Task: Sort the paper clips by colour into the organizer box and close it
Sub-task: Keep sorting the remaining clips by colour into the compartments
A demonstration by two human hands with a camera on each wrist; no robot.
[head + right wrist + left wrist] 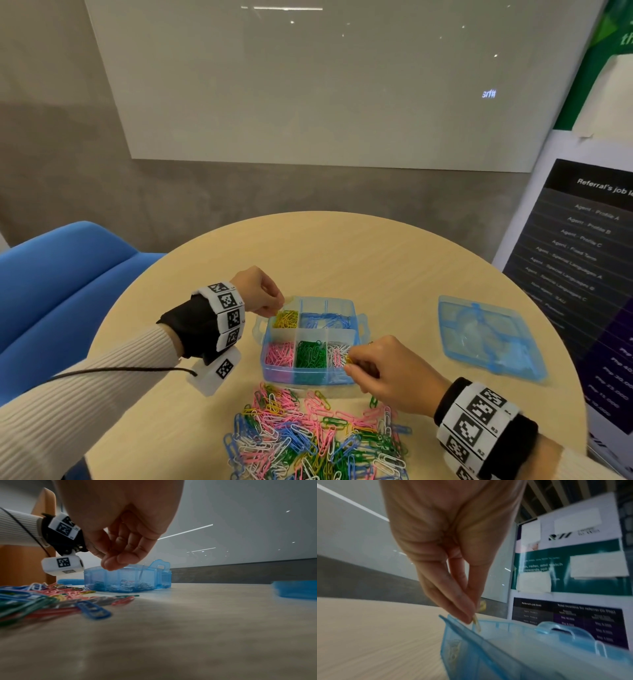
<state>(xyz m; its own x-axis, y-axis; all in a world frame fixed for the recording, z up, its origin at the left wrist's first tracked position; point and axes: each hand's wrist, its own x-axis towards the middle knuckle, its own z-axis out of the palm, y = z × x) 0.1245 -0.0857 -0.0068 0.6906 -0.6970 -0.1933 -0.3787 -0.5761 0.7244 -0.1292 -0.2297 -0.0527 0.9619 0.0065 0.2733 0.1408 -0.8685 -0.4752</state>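
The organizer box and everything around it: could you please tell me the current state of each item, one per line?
organizer box: open, compartments partly filled by colour
lid: off, lying flat on the table right of the box
loose paper clips: mixed, unsorted pile in front of the box
left hand: pinching a yellow clip over the yellow compartment
right hand: fingers curled over the white compartment; grasp unclear

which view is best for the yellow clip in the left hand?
Left wrist: the yellow clip hangs from the left hand's pinching fingertips just above the organizer box rim, though blurred. Head view shows the hand over the yellow compartment, but the clip blends with those inside. Right wrist view shows only the left wristband.
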